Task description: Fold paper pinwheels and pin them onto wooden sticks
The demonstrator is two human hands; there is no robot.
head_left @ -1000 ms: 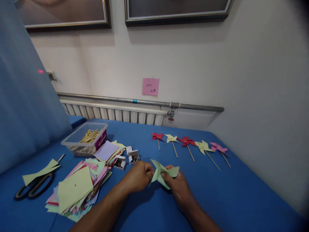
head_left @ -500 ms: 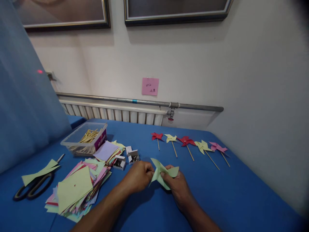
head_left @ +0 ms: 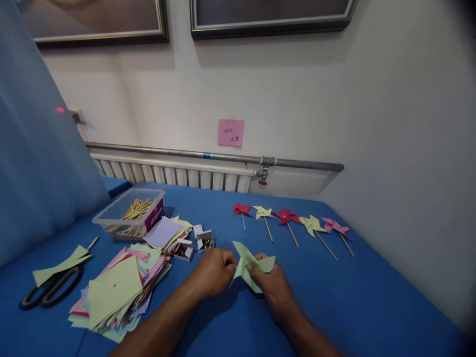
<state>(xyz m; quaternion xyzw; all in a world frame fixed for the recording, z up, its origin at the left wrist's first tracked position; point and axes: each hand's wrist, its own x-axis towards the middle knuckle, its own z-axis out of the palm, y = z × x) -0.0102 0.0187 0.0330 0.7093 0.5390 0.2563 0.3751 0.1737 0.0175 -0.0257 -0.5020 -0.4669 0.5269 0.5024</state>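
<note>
A light green paper pinwheel (head_left: 255,272), its blades folded inward, is above the blue table surface. My right hand (head_left: 273,285) grips it from the right, with the thumb pressed near its centre. My left hand (head_left: 215,270) is closed at the pinwheel's left edge. Its curled fingertips hide whatever is between them. Beyond that hand stand small open boxes of metal pins, one (head_left: 205,242) behind another (head_left: 184,250). A pile of coloured paper squares (head_left: 115,292) lies left of my left forearm.
Several finished pinwheels on sticks, such as a red one (head_left: 286,216), lie in a row at the back right. A clear plastic tub (head_left: 111,213) of wooden sticks stands back left. Scissors (head_left: 55,287) lie under green paper pieces (head_left: 61,265). A radiator (head_left: 178,176) runs behind.
Hardly anything differs. Both hands keep their places at the green pinwheel, and its upper left blade has tilted very slightly. The view has shifted a touch.
</note>
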